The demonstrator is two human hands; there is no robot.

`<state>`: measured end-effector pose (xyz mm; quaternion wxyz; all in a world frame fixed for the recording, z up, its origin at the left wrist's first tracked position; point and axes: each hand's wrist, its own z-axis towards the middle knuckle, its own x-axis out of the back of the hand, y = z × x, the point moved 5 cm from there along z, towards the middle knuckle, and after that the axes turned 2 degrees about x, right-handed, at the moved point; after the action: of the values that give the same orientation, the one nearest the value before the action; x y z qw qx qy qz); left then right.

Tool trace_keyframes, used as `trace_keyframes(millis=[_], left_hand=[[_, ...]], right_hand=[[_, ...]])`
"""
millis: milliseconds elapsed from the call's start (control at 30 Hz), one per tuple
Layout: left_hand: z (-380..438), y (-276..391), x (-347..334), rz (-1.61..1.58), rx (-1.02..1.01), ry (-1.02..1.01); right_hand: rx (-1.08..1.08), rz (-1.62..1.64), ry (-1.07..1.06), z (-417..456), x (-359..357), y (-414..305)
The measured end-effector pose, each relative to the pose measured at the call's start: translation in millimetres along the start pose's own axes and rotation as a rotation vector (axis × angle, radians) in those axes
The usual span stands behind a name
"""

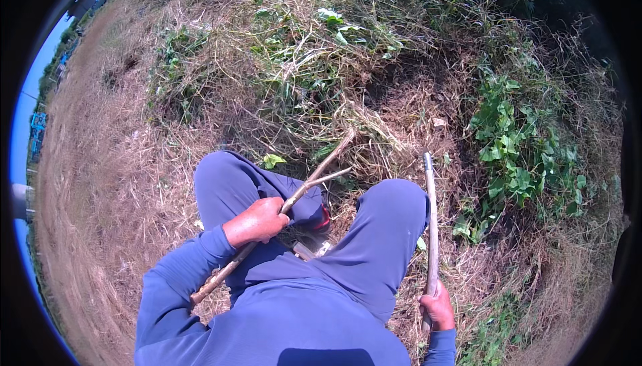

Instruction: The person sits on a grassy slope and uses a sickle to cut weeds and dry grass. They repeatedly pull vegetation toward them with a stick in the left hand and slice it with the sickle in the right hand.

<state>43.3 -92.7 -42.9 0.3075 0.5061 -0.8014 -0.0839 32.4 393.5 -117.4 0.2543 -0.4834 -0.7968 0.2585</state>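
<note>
My left hand [258, 220] is closed around a forked wooden stick [321, 168], which slants across my bent left leg with its fork pointing up and to the right. Beside my right knee, my right hand [438, 306] grips a long wooden handle [431, 225] near its lower end. A metal collar [427, 161] shows at the handle's far end; whether a blade is attached there cannot be told. Cut grass and stems [371, 135] lie just past the fork of the stick.
A heap of green and dry vegetation [301, 55] lies ahead. Broad-leaved green plants [506, 150] grow at the right beside a dark hollow [401, 80]. Dry grass [100, 165] spreads over the ground at the left. A small pale stone [439, 123] lies ahead of the handle.
</note>
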Motion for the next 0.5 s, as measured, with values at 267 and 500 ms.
trace_keyframes(millis=[267,500], left_hand=[[-61.7,-15.6,-11.8,0.001,0.060,-0.066],[-54.0,-19.8,-35.7,0.052,0.081,-0.120]], right_hand=[[0.042,0.238,-0.131,29.1,-24.3,-22.6],[0.152,0.152,-0.162,49.2,-27.2,-70.1]])
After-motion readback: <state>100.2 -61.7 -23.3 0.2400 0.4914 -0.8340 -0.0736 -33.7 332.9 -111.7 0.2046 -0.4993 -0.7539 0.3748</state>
